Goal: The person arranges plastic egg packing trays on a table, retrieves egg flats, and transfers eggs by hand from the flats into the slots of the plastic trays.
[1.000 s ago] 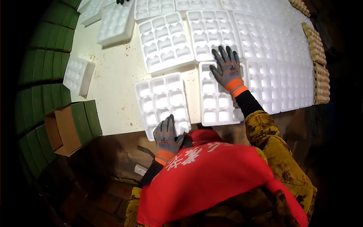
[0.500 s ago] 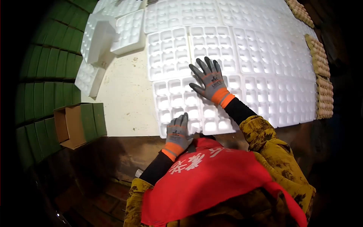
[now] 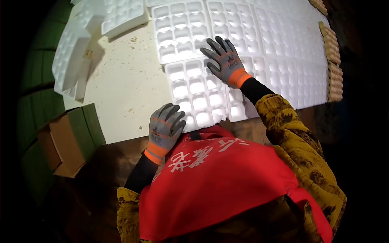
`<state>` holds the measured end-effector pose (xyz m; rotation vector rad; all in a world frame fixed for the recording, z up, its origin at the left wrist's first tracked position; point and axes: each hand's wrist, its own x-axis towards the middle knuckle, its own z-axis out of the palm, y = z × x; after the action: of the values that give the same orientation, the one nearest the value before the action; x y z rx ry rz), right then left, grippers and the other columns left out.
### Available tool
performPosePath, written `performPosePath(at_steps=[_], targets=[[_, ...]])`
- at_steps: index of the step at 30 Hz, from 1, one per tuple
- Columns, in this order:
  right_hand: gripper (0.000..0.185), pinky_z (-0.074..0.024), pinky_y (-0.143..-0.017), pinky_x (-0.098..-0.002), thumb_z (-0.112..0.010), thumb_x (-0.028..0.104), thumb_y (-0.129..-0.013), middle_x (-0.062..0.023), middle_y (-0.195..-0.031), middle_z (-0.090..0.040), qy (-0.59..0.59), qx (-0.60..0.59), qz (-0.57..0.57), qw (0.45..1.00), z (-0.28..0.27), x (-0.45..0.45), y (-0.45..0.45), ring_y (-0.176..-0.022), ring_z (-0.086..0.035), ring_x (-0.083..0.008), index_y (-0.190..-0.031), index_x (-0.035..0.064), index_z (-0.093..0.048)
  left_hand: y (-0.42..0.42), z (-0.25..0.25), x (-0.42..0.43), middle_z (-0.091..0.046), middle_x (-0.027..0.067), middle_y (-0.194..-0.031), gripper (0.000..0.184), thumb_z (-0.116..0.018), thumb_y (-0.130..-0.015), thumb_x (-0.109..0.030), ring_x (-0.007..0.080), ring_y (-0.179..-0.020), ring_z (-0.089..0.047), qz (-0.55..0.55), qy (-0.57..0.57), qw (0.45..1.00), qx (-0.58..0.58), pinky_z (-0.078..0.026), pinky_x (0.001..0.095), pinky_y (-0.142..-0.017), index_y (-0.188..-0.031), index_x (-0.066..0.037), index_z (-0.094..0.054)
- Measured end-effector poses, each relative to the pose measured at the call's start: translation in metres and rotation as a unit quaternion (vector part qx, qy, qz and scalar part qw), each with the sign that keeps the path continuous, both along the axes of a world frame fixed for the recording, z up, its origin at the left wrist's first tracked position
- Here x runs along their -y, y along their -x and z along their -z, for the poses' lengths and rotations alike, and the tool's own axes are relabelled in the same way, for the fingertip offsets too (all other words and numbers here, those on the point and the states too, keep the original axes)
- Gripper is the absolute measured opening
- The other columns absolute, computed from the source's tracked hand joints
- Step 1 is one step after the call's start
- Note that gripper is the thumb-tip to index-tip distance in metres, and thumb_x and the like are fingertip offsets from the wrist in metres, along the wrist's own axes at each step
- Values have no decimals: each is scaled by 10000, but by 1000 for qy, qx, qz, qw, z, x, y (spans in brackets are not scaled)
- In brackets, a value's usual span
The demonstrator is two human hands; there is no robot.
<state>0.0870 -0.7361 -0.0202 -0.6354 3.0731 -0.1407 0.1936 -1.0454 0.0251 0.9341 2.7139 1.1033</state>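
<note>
White foam trays (image 3: 182,26) with rows of rounded pockets lie edge to edge across the table. My right hand (image 3: 225,60), in a grey glove with dark fingertips and an orange cuff, is spread open where neighbouring trays meet, palm down. At the left edge of the nearest tray (image 3: 198,101) is my left hand (image 3: 165,126), gloved alike. Its fingers are bent but apart, over the tray's near left corner, with no object visible in them. Whether it presses on the rim I cannot tell. The pockets that show hold nothing.
More foam trays (image 3: 71,56) lean on one another at the table's far left, beside a flat one (image 3: 125,16). An open green cardboard box (image 3: 67,139) stands at the left edge, near stacked green boxes (image 3: 34,109). Bumpy tan stacks (image 3: 335,79) line the right edge.
My left hand has shifted left, off the tray's pockets to its left corner. My right hand stays spread on the trays. The view has moved, so the table sits higher in it.
</note>
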Motion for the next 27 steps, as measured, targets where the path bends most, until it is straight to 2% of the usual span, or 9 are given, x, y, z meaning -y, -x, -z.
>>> performPosePath(at_steps=[2,5,8,11,12,16,19,21,27], targets=[[541,-155,-1239,-494,-477,412,-994,-92,-1603,-301,-10,0,6,1000,3,1,0,-1485,-242,-339,-1511,274,-403,-12,23,-8,-647,105,-1228,388,-802,-712,-145,362,-1191,-556,44,-10,999,-24,-478,477,-961,-1088,-118,-708],[539,-156,-1243,-478,-468,415,-996,-78,-1599,-314,-14,-23,13,1000,9,-1,-2,-1488,-244,-319,-1513,283,-397,-28,48,-26,-601,100,-1306,428,-775,-742,-263,355,-1244,-518,106,-17,993,-42,-439,512,-1021,-1145,-153,-685],[536,-139,-1252,-462,-460,415,-999,-49,-1616,-290,-17,-23,20,999,13,-1,-4,-1502,-226,-293,-1515,288,-395,-43,63,-46,-581,96,-1335,447,-754,-756,-307,350,-1261,-503,112,-14,990,-88,-413,527,-1050,-1169,-155,-674],[535,-122,-1258,-453,-452,422,-1002,-47,-1623,-278,-24,-26,23,999,17,-2,-3,-1508,-216,-288,-1519,298,-389,-51,54,-71,-579,101,-1336,466,-753,-757,-314,344,-1277,-490,94,58,991,-81,-397,521,-1070,-1177,-132,-665],[532,-116,-1260,-449,-448,429,-1003,-38,-1628,-269,-19,-31,25,999,18,-2,-4,-1510,-212,-284,-1517,304,-392,-53,50,-81,-562,130,-1353,507,-764,-748,-311,353,-1285,-480,82,87,987,-111,-368,524,-1094,-1191,-96,-647],[531,-115,-1267,-438,-456,446,-1007,-25,-1625,-269,-13,-48,29,998,23,-5,-7,-1514,-188,-264,-1516,311,-390,-57,36,-117,-513,174,-1388,519,-789,-724,-249,363,-1321,-430,77,154,983,-64,-309,528,-1131,-1184,-66,-634],[536,-112,-1267,-439,-441,454,-1009,-18,-1627,-266,-18,-50,35,998,24,-4,-8,-1516,-185,-256,-1520,303,-385,-66,50,-124,-516,152,-1379,489,-792,-727,-236,356,-1331,-416,26,163,983,-76,-290,517,-1140,-1165,-77,-644],[540,-111,-1266,-440,-438,455,-1008,-16,-1625,-272,-13,-60,34,998,26,-5,-9,-1518,-182,-250,-1519,289,-389,-67,51,-122,-544,97,-1358,355,-762,-759,-178,335,-1335,-416,2,142,988,-62,-273,503,-1141,-1103,-125,-695],[558,-111,-1263,-432,-360,547,-1016,-7,-1640,-248,5,-52,44,998,28,-6,-10,-1521,-190,-238,-1511,294,-407,-76,61,-106,-541,74,-1381,427,-738,-700,-98,342,-1356,-399,21,91,993,-70,-256,512,-1150,-1117,-192,-716]])
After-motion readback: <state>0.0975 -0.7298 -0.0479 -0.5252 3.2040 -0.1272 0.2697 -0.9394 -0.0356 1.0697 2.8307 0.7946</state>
